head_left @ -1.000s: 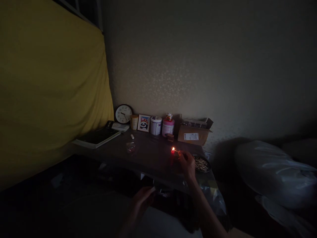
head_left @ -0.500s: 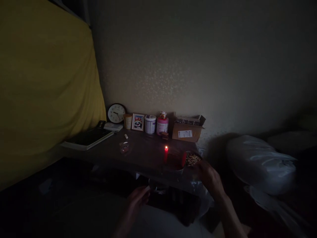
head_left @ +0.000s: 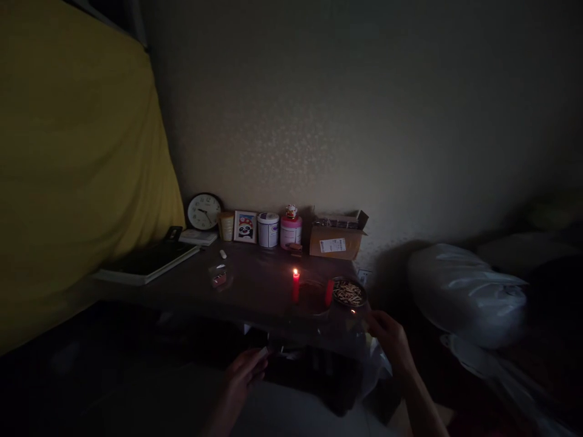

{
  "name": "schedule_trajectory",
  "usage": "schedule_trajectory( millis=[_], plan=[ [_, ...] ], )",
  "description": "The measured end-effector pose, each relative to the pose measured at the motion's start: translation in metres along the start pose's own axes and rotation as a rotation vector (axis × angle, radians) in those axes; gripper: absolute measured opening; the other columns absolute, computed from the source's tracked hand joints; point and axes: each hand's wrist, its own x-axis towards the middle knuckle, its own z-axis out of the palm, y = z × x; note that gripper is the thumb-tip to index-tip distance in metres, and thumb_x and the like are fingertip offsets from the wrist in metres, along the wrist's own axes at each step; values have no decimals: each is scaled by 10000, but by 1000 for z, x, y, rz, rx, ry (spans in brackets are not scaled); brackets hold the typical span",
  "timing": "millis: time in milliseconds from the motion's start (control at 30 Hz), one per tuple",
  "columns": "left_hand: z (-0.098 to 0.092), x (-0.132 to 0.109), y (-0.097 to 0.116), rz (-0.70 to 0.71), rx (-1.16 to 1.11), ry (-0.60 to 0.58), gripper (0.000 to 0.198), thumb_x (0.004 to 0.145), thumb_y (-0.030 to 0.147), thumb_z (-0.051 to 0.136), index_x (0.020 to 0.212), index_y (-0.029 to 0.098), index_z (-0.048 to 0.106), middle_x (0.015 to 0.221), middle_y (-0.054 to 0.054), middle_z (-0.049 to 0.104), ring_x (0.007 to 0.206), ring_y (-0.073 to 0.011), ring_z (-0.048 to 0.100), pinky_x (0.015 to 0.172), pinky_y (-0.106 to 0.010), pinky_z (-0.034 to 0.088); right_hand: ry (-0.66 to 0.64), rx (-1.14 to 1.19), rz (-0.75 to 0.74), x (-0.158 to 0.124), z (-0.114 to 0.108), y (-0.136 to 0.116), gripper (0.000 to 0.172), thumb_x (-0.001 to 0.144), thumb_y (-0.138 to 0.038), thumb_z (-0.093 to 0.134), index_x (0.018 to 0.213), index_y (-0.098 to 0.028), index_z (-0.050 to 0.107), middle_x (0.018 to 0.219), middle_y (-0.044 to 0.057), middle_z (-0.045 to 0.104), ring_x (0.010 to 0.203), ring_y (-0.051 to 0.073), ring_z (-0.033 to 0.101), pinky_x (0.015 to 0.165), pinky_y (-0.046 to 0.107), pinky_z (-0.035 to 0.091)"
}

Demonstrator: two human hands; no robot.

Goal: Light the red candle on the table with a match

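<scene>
The room is very dark. A short red candle (head_left: 296, 285) burns upright near the front of a low dark table (head_left: 255, 291). To its right stands a round dish (head_left: 348, 293) full of used matches. My right hand (head_left: 387, 340) hovers just below and right of the dish, its fingers pinched on a match (head_left: 353, 312) whose tip still glows. My left hand (head_left: 243, 373) is low in front of the table edge, its fingers curled round a small pale object that looks like a matchbox.
Along the wall stand a clock (head_left: 204, 211), a framed picture (head_left: 245, 226), two tubs (head_left: 268, 229) and a cardboard box (head_left: 337, 241). A book (head_left: 146, 262) lies at the table's left. A yellow sheet (head_left: 77, 170) hangs left; a white bag (head_left: 460, 291) lies right.
My right hand drew back from the candle, which is now lit, rightward and down past the dish of matches. The match flame shrank to a glow. The view shifted slightly right.
</scene>
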Motion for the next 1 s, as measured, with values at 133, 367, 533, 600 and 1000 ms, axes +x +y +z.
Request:
schedule_trajectory(
  millis=[133,367,533,600,1000],
  plan=[
    [-6,6,-4,-11,27,6,361,536,407,766,815,188,704,950,-85,708,891,-222,624,808,-325,444,-41,384,23,-9,-8,-24,237,677,-385,666,763,-168,624,643,-3,574,575,124,517,530,223,412],
    [-8,8,-7,28,34,18,353,531,395,762,803,180,698,950,-100,706,901,-249,629,831,-363,444,-200,67,-196,-19,-4,-36,209,662,-383,646,569,-209,579,565,-14,548,540,131,501,496,222,389],
    [-11,8,-11,35,46,5,329,587,395,724,831,177,689,982,-110,698,924,-260,626,864,-390,435,-250,-166,-170,-17,5,-18,206,755,-380,565,748,-198,661,701,10,642,645,155,568,564,224,423],
    [-12,9,-11,35,40,-7,327,586,380,727,838,176,690,993,-109,695,944,-263,621,875,-389,431,-306,-157,-165,-16,5,-14,233,763,-392,557,760,-185,664,715,14,650,638,149,571,555,218,425],
    [-6,10,-5,-37,26,65,322,488,354,784,736,170,693,908,-104,712,849,-247,636,838,-367,447,55,-51,-40,53,12,29,270,596,-395,594,703,-157,665,591,15,634,549,160,562,517,254,438]
  ],
)
